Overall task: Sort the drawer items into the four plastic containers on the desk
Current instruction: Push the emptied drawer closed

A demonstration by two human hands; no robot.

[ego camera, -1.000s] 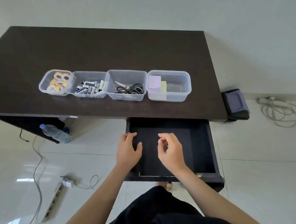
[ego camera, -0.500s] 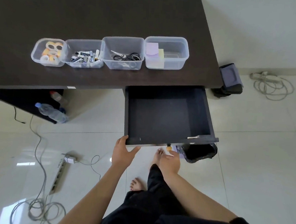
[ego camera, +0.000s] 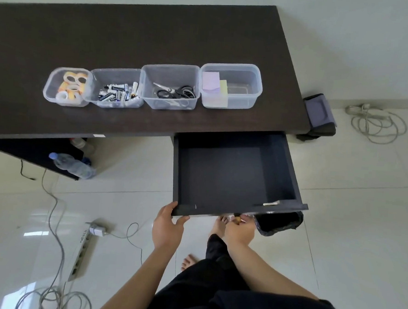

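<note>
Head view, single entry.

Drawer (ego camera: 223,174): pulled well out from under the desk (ego camera: 143,43), its interior bare as far as I can see. Its sliding axis runs from me toward the desk, so the closing push, as I judge it, goes straight away from my body.

My left hand (ego camera: 167,226): at the drawer's near left corner, thumb hooked under the front panel, fingers laid up against its outer face. It rests on the panel, nothing carried.

My right hand (ego camera: 240,230): just below the front panel near its middle, fingertips gathered on a small brass-coloured knob (ego camera: 237,220), pinching it. This hand sits nearer the drawer's centre line, so it seems better placed to drive the slide; the left steadies the corner.

Four containers, in a row on the desk beyond the drawer, well apart from both hands:
- tape-roll container (ego camera: 67,86), leftmost
- battery container (ego camera: 117,88)
- scissors container (ego camera: 170,87)
- sticky-note container (ego camera: 231,85), rightmost, directly behind the drawer

Judgement: sorting looks finished; only shutting the drawer remains.

Floor: water bottle (ego camera: 72,165), power strip (ego camera: 81,252), dark bin (ego camera: 279,222) under the drawer's right corner.
</note>
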